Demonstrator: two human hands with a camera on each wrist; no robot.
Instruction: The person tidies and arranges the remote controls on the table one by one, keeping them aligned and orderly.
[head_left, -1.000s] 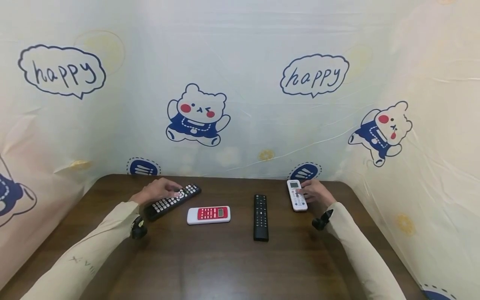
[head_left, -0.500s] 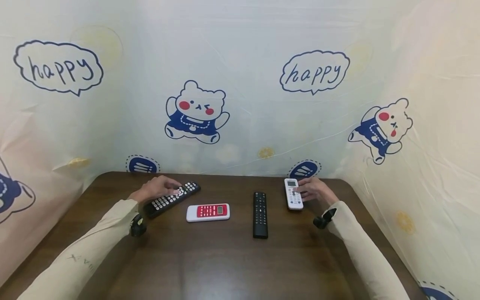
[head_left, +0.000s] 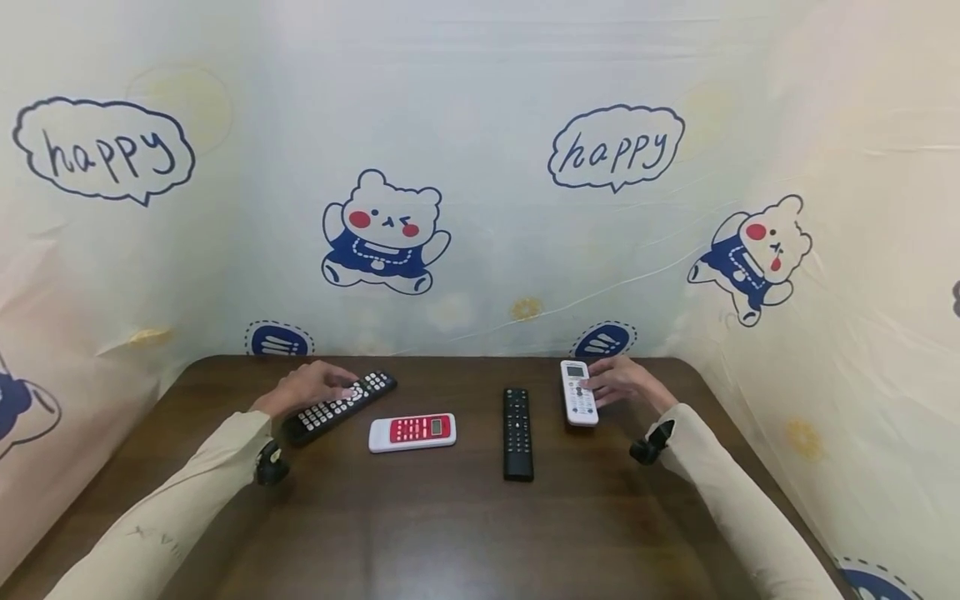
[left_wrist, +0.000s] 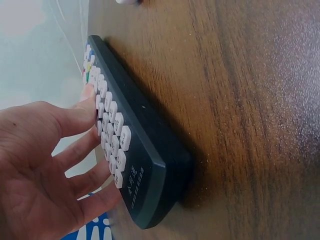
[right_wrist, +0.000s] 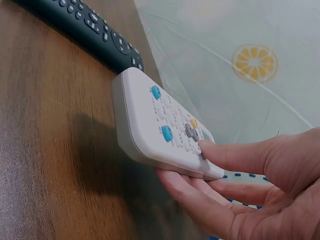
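Observation:
At the table's back left, the left hand (head_left: pixel 309 387) grips a black remote with white buttons (head_left: pixel 341 407), lying at a slant. In the left wrist view the thumb of that hand (left_wrist: pixel 35 160) lies on the buttons (left_wrist: pixel 114 125) and the other fingers are at the remote's far side. The right hand (head_left: pixel 626 383) pinches a white remote with a small screen (head_left: pixel 580 400) at the back right. Seen from the right wrist, the thumb of the right hand (right_wrist: pixel 260 185) presses its face, fingers lie beneath, and the white remote (right_wrist: pixel 160 125) is lifted off the wood, above its shadow.
Between the hands lie a white remote with a red button panel (head_left: pixel 412 432), placed sideways, and a black remote (head_left: pixel 517 433) pointing away from the body. The brown table (head_left: pixel 420 533) meets a printed cloth (head_left: pixel 480 167) at its back and sides.
The right hand has shifted a little to the left with the white remote. The left hand keeps its place on its black remote. The head view has moved slightly.

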